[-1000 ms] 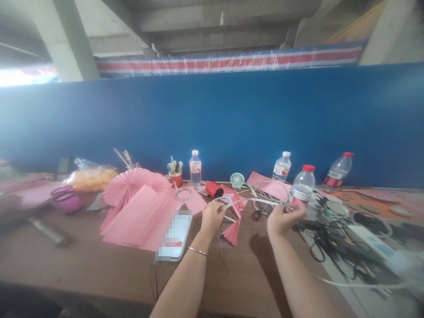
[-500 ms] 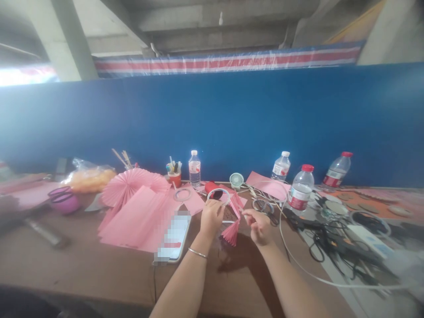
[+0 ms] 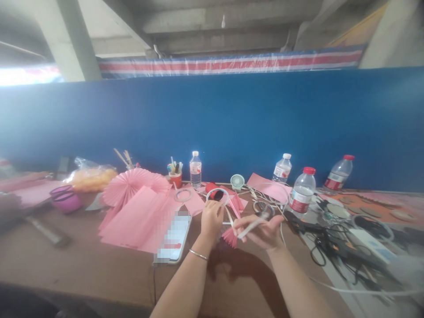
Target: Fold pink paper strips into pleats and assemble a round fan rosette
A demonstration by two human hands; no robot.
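My left hand (image 3: 212,218) is closed on a tape roll (image 3: 226,193), a pale ring standing upright above its fingers. To its right, my right hand (image 3: 263,232) is turned palm up, with a white strip (image 3: 252,226) across its fingers. Motion blurs this strip and the fingertips, so the exact grip is unclear. Between and beneath the hands is a pleated pink paper piece (image 3: 230,238), fanned out at its lower end and partly hidden by the right fingers. Another narrow white band runs down near the tape roll.
Pink paper sheets (image 3: 132,225) and a pleated fan (image 3: 129,187) lie left, beside a phone (image 3: 177,238). A second tape ring (image 3: 183,195), a cup of pens (image 3: 175,179) and a small fan (image 3: 237,181) stand behind. Bottles (image 3: 302,194) and tangled cables (image 3: 341,247) occupy the right.
My right hand has turned palm up and its fingers have come left over the pink paper, with the white strip now across them. My left hand keeps its place on the tape roll.
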